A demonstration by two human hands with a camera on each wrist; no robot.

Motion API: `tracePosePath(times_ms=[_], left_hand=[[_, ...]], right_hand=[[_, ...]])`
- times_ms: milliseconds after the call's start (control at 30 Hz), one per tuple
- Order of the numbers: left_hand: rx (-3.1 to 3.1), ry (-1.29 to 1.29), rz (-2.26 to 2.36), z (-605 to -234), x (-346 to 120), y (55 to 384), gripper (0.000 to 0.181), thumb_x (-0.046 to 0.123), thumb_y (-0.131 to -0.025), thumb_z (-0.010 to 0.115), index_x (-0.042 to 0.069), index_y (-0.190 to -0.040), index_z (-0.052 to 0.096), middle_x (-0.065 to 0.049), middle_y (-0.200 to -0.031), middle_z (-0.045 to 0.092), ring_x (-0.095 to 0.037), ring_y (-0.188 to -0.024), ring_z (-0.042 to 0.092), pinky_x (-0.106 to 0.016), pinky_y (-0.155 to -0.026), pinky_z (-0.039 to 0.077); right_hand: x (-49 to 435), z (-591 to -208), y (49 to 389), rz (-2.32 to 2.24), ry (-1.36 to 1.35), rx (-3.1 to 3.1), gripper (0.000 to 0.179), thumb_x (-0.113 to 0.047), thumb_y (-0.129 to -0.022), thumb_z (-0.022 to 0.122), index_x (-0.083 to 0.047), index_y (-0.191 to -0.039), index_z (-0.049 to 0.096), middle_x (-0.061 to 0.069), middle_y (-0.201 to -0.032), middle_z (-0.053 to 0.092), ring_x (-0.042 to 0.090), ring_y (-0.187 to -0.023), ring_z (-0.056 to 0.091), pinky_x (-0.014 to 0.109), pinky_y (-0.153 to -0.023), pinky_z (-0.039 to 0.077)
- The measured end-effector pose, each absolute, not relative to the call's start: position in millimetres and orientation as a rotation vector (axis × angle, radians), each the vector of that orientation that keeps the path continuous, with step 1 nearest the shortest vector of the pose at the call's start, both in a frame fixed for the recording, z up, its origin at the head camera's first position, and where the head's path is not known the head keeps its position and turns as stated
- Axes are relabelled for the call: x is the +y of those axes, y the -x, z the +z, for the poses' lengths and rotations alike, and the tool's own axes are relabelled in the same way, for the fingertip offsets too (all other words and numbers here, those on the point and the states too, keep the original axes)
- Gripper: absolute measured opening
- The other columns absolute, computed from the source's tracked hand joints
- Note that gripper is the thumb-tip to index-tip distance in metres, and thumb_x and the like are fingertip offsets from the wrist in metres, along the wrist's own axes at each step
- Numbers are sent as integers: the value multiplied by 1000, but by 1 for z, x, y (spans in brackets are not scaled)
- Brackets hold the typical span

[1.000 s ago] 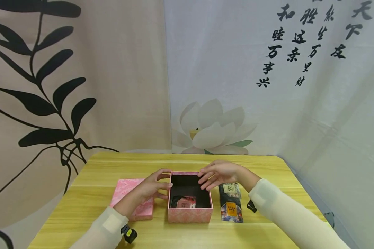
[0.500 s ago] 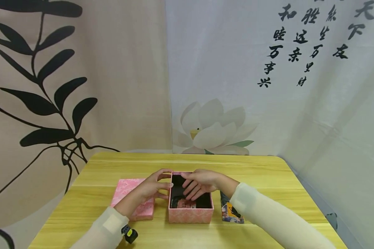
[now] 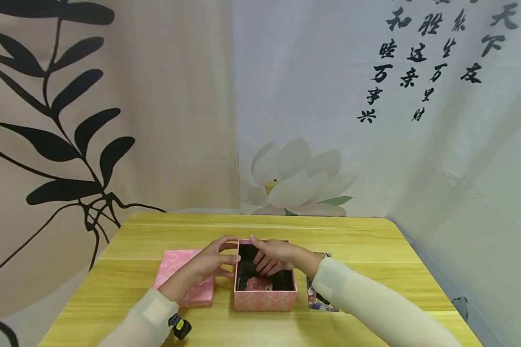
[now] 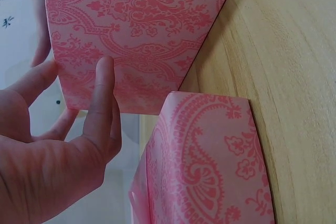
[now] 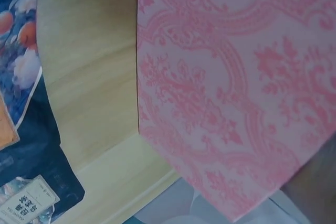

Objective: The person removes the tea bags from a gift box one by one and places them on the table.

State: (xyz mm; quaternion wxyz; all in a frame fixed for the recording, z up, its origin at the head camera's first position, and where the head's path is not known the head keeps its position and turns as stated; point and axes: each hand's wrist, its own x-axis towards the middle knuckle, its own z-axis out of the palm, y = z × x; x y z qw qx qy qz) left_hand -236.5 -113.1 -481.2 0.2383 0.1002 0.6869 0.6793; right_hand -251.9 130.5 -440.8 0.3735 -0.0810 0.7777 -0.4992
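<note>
A pink patterned box (image 3: 265, 301) with a black inside stands lidless at the middle of the table. My left hand (image 3: 212, 260) rests at its left side; in the left wrist view its fingers (image 4: 105, 74) lie fairly straight against the pink wall and reach the rim. My right hand (image 3: 278, 255) is down in the box, thumb raised and apart from the loosely bent fingers. Those fingertips are close over a dark packet with a pinkish label (image 3: 259, 284) on the box floor, and partly hidden. Only the box's outer wall (image 5: 236, 93) shows in the right wrist view, not the hand.
The pink patterned lid (image 3: 173, 265) lies left of the box, under my left forearm. On the right, dark printed pouches (image 3: 313, 302) lie partly under my right sleeve (image 3: 364, 294). A printed cloth (image 3: 178, 120) hangs behind the table (image 3: 356, 231).
My right hand has moved left from the box's right rim down into the box, and its fingers now bend more. The left hand keeps its place on the box.
</note>
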Motion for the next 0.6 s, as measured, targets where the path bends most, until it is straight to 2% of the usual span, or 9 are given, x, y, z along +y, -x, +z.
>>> tracePosePath(times_ms=[200, 433, 600], left_hand=[[1860, -288, 1871, -480, -113, 235, 62, 10, -99, 68, 6, -152, 36, -31, -160, 26, -48, -124, 58, -52, -83, 62], [1875, -284, 1870, -481, -113, 234, 66, 14, -98, 72, 7, -153, 36, -30, -159, 28, -47, -123, 58, -53, -84, 62], [1880, -281, 1872, -481, -113, 234, 62, 10, -99, 68, 7, -153, 37, -29, -158, 29, -45, -122, 59, -54, -85, 62]], right_hand=[[124, -449, 250, -1198, 194, 2108, 86, -69, -104, 35, 10, -124, 64, 25, -117, 71, 39, -111, 68, 57, -97, 56], [123, -450, 246, -1147, 217, 2164, 86, -71, -103, 34, 5, -119, 71, 19, -110, 75, 34, -102, 72, 57, -93, 57], [122, -448, 244, -1137, 252, 2189, 81, -65, -106, 33, 4, -113, 74, 17, -107, 76, 33, -101, 72, 58, -95, 55]])
